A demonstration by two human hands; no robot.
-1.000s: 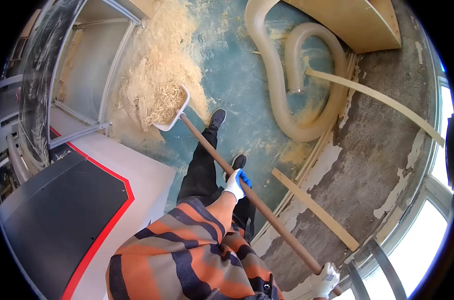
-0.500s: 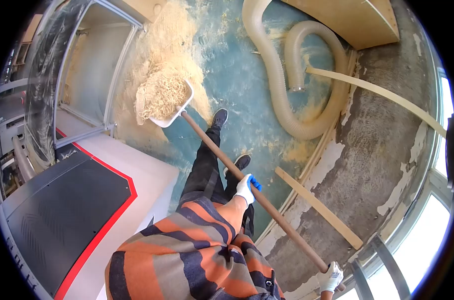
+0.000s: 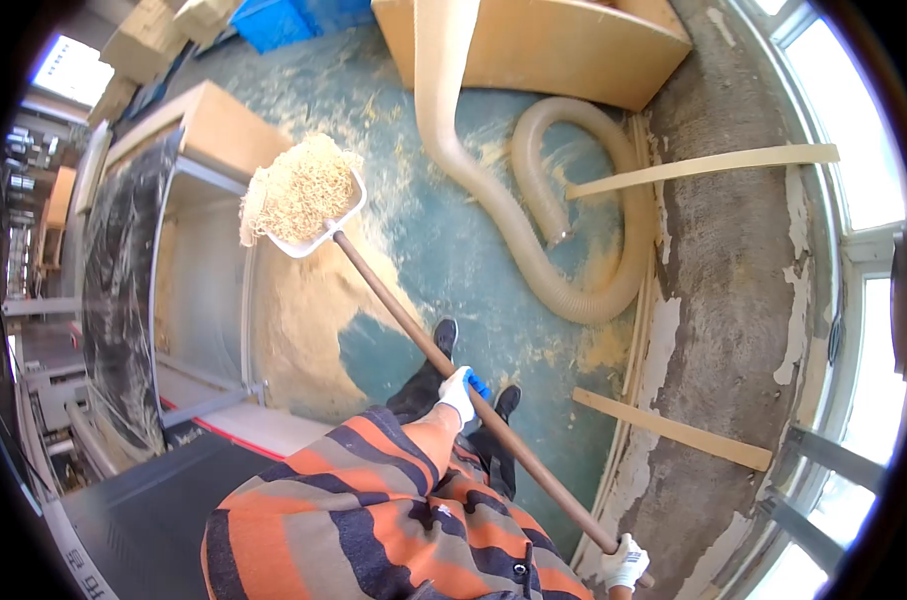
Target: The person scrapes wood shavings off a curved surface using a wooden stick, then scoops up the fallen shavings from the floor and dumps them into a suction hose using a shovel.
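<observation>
A white-bladed shovel is heaped with pale wood shavings and points toward the upper left. It appears lifted above the sawdust-strewn floor. Partway along its brown wooden handle, my left hand in a white and blue glove is wrapped around the shaft. My right hand, gloved in white, grips the handle close to its far end at lower right. Beneath and beside the blade lies a spread of fine sawdust.
To the left stands a machine with a clear-panelled enclosure and a dark cover. A ribbed hose curls over the floor beside a wooden box. Strips of wood lean along the right wall; blue bins stand behind.
The loaded shovel has swung up and forward, away from the sawdust on the floor. Both hands keep their hold. My view has tilted up, showing more of the room.
</observation>
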